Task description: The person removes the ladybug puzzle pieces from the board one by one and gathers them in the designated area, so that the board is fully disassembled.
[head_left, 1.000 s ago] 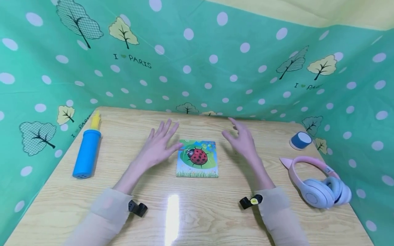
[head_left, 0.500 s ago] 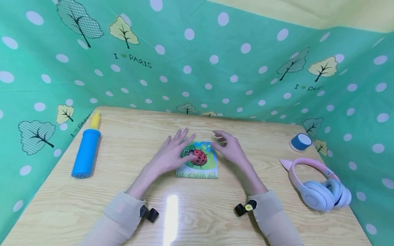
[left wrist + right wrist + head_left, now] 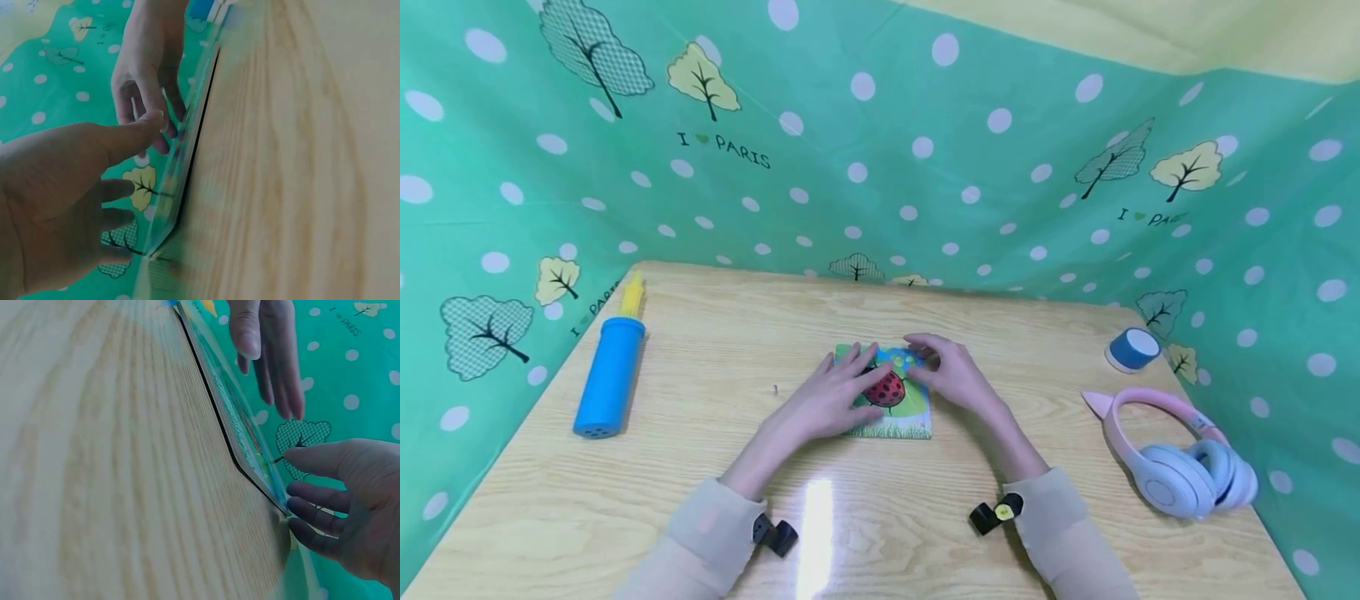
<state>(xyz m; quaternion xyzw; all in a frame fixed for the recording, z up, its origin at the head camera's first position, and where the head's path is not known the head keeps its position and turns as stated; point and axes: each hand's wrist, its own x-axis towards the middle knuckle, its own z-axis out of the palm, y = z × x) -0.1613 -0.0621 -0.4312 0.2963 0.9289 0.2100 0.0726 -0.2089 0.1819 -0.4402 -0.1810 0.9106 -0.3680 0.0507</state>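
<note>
A thin square board printed with a red ladybug on a green leaf lies flat on the table. My left hand is spread over the board's left part, hiding the ladybug's head. Over the upper right corner is my right hand, its fingers loosely bent. In the left wrist view the left hand's thumb and fingers are apart, with nothing held. The right wrist view shows the right hand with its fingertips close to the board's edge; whether they touch it I cannot tell.
A blue hand pump with a yellow nozzle lies at the left. On the right are pink and light-blue headphones and a blue and white round container. A green dotted cloth hangs behind the wooden table.
Both hands have moved inward over the board, the left hand to the right and the right hand to the left. The right fingers are more bent. The board has stayed in place.
</note>
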